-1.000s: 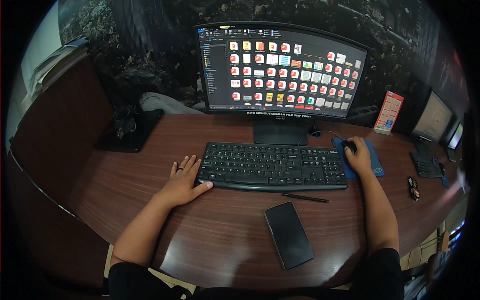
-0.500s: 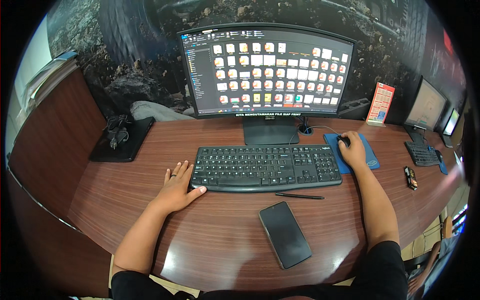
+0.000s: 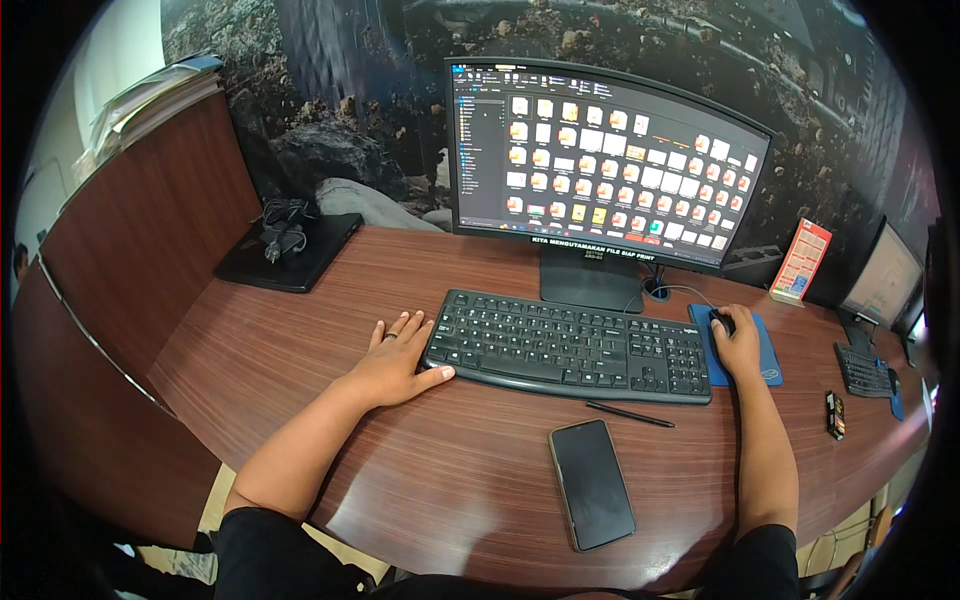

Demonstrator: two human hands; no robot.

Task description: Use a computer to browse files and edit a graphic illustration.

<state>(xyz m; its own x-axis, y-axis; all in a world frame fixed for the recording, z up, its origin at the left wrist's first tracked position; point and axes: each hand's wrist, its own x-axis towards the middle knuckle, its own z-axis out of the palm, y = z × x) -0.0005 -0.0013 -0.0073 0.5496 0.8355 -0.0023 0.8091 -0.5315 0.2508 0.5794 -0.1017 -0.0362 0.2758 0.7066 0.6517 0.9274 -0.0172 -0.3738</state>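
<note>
1. Our left hand (image 3: 395, 362) lies flat, fingers spread and gripping nothing, on the desk (image 3: 450, 460) at the keyboard's 9 o'clock. The thumb reaches the corner of the keyboard (image 3: 565, 348); leaning inward could press a key by accident or push the board askew.
2. Our right hand (image 3: 738, 348) has its fingers curled over the mouse (image 3: 722, 321), at the keyboard's 3 o'clock. A finger squeezing too early could click the wrong picture on the screen (image 3: 605, 165), at 12 o'clock, since the icons sit tightly packed.
3. The mouse pad (image 3: 765, 350) is small and close against the keyboard; a wide sweep toward 9 o'clock could bump the mouse into its end.
4. The cord (image 3: 690, 288) loops off toward 11 o'clock; a sharp pull could snag it.
5. The pen (image 3: 630, 414), at 5 o'clock, could roll if our forearm swings inward, perhaps onto the phone (image 3: 592, 485) at 6 o'clock.
</note>
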